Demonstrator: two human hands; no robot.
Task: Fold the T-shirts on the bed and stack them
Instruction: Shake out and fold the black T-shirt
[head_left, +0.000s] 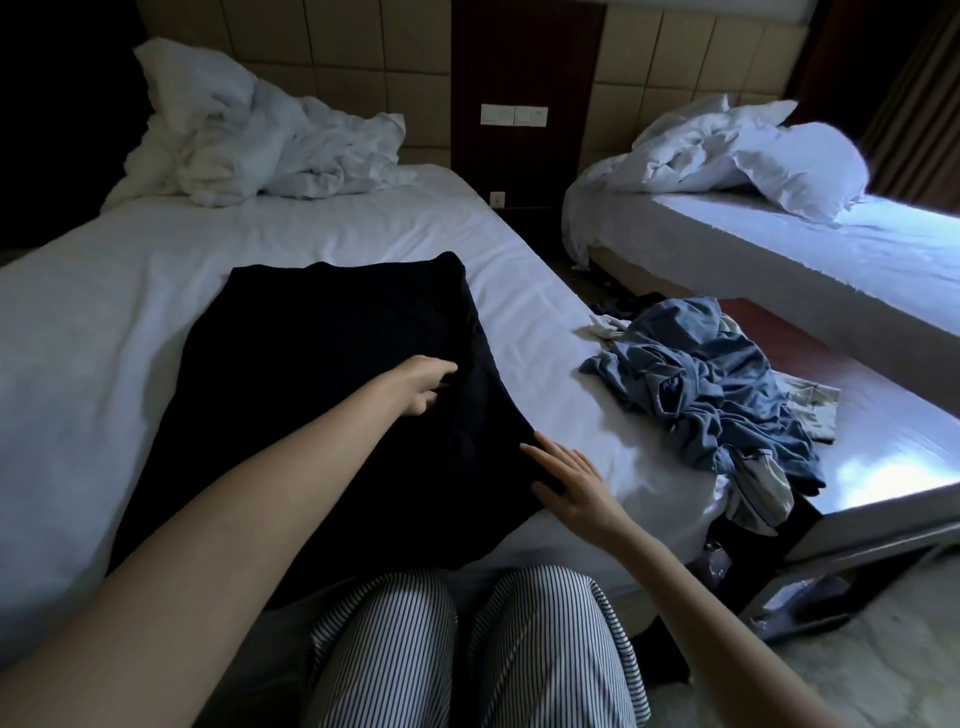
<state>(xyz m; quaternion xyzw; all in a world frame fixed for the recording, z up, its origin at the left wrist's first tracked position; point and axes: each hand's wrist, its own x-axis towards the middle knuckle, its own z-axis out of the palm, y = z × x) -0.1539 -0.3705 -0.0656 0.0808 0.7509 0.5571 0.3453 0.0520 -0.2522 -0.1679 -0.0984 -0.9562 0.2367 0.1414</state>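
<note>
"Fingers of the left hand (426, 387), what are they doing?"

"They curl down into the black T-shirt (322, 364). It looks like they pinch a fold near its right side. The cloth is very dark, so I can't see the pinch well."

"And the right hand (571, 483)?"

"Its fingers are straight and flat. They rest on the near right edge of the shirt, where it meets the white sheet of the bed (104, 312)."

"Where is the shirt?"

"It lies spread out in the middle of the bed, right in front of the person's knees in striped trousers (395, 649)."

"What step is this, do you think?"

"I think it is the first fold, bringing the right side over to the middle. I see no folded shirts stacked yet, so the job looks just begun."

"How do you do it well?"

"Pull the cloth smooth first. Hold the side at two spots, one far and one near, so the edge comes over straight. Lift it a little, lay it over, then pat it flat with an open hand."

"Anything to watch out for?"

"A heap of blue clothes (711, 384) sits on the right corner of the bed, with bare sheet between it and the black shirt. Leave room on the sheet for the stack, and don't drag the fold into that heap."
</note>
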